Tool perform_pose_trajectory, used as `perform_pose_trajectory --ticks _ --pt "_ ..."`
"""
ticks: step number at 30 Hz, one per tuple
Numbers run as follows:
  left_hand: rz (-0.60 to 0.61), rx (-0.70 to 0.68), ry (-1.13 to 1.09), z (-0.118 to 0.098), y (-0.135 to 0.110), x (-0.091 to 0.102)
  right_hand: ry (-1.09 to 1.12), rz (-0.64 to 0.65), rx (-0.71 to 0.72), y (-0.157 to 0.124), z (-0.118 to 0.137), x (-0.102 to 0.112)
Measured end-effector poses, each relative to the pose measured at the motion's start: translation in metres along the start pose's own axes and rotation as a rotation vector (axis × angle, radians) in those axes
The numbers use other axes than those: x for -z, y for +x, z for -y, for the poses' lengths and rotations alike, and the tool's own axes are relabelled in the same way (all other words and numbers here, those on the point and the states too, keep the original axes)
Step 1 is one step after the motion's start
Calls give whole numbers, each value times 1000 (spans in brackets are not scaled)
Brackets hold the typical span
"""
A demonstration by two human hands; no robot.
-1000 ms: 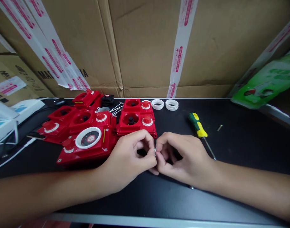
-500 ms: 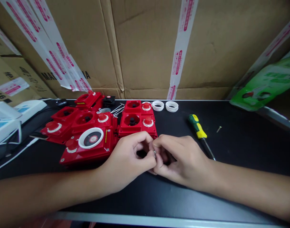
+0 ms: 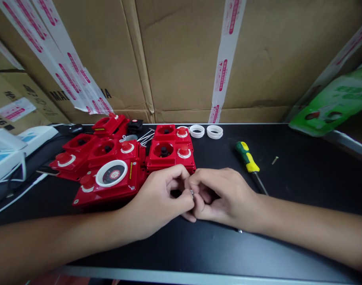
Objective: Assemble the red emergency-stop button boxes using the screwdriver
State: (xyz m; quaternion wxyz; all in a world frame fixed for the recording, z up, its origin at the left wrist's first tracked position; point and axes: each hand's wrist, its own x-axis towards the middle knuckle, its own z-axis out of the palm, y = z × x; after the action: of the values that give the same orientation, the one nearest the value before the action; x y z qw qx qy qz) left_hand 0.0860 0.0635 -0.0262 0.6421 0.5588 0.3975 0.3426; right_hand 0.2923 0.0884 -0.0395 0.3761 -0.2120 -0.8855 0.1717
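Observation:
My left hand [image 3: 160, 202] and my right hand [image 3: 222, 196] meet fingertip to fingertip low over the black bench [image 3: 302, 186]. Both are closed in a pinch on a tiny metal part [image 3: 192, 193], too small to name, seen as a glint between thumbs and forefingers. Just beyond my left knuckles lies a cluster of red plastic housings [image 3: 109, 158], several with red buttons and white rings; the nearest one [image 3: 109, 180] carries a large white ring around a dark dial. A pair of red housings [image 3: 171, 149] sits right behind my fingers.
Two loose white rings [image 3: 205, 131] lie behind the red parts. A green and yellow screwdriver [image 3: 248, 160] lies to the right of my right hand, with a small screw [image 3: 274, 160] beyond it. Taped cardboard boxes [image 3: 181, 59] wall the back. White boxes and cables [image 3: 11, 152] sit left.
My right hand's fingers have closed in further against my left fingertips and both hands have shifted slightly left; the pinched part stays between them.

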Motion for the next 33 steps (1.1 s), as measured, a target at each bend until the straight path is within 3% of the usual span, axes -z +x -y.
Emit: perform_pose_trajectory --ticks 3,10,26,33 --pt "3 -30 21 -1 -3 1 34 -15 -12 -2 -2 1" --pt "-64 -187 298 -2 -5 7 69 -5 29 0 -2 2" --pt "-89 -154 379 -1 0 6 70 78 22 4 -2 1" --pt "-114 -84 277 2 -1 7 69 -48 -66 2 6 1"
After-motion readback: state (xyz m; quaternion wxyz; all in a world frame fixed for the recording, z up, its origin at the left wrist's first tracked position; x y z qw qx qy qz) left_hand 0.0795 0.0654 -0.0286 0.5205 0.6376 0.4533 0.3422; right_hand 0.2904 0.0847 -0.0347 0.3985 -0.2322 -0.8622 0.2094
